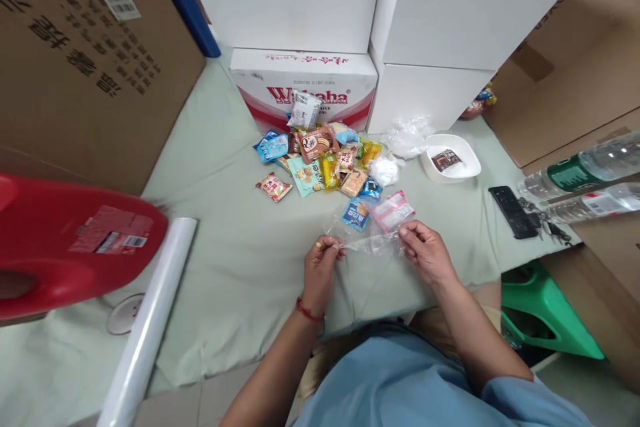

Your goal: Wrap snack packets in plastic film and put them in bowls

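A clear plastic bag (373, 245) is stretched between my two hands at the near side of the table. My left hand (324, 260) pinches its left edge. On the other side, my right hand (425, 250) grips the bag's right edge between thumb and fingers. A blue snack packet (356, 214) and a pink-and-white packet (393, 211) lie at the far end of the bag; I cannot tell whether they are inside it. Just beyond is a pile of assorted wrapped snacks (320, 147), with one red-and-cream packet (274, 187) apart on its left.
A white bowl (467, 177) holds a brown packet, beside crumpled clear plastic (407, 137). White boxes stand behind. Bottles (575, 173), a black phone (513, 212) and keys lie right. A red container (75, 240) and a plastic roll (150, 320) flank the left.
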Demonstrator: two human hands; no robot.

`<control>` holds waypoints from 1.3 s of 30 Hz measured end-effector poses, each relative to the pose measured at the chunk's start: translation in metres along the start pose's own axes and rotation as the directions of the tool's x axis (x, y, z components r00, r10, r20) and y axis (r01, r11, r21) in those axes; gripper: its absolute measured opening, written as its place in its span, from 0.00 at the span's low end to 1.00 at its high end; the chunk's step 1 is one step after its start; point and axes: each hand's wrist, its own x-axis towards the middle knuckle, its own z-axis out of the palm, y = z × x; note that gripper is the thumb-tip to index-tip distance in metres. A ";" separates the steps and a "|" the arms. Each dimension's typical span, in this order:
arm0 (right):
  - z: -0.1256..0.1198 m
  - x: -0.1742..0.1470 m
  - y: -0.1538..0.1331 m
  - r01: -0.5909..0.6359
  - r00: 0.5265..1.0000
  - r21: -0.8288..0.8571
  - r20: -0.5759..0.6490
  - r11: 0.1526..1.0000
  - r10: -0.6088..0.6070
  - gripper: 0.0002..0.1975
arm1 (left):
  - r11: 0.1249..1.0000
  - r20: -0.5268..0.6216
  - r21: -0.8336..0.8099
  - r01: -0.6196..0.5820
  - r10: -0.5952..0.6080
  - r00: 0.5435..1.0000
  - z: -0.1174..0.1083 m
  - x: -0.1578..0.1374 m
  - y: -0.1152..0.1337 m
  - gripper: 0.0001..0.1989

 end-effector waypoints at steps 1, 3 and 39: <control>-0.007 -0.001 0.001 -0.009 1.000 0.032 -0.010 0.999 0.009 0.19 | 1.000 -0.010 -0.030 -0.005 0.004 1.000 0.001 0.000 0.001 0.10; -0.018 -0.003 0.003 -0.030 1.000 0.076 -0.001 0.997 0.030 0.20 | 0.996 -0.030 -0.091 0.002 -0.005 1.000 0.002 -0.001 0.004 0.10; 0.081 0.036 0.000 0.918 0.378 -0.382 0.924 -0.106 -0.059 0.15 | 0.883 -0.161 0.466 0.064 0.013 0.987 -0.040 -0.086 0.003 0.20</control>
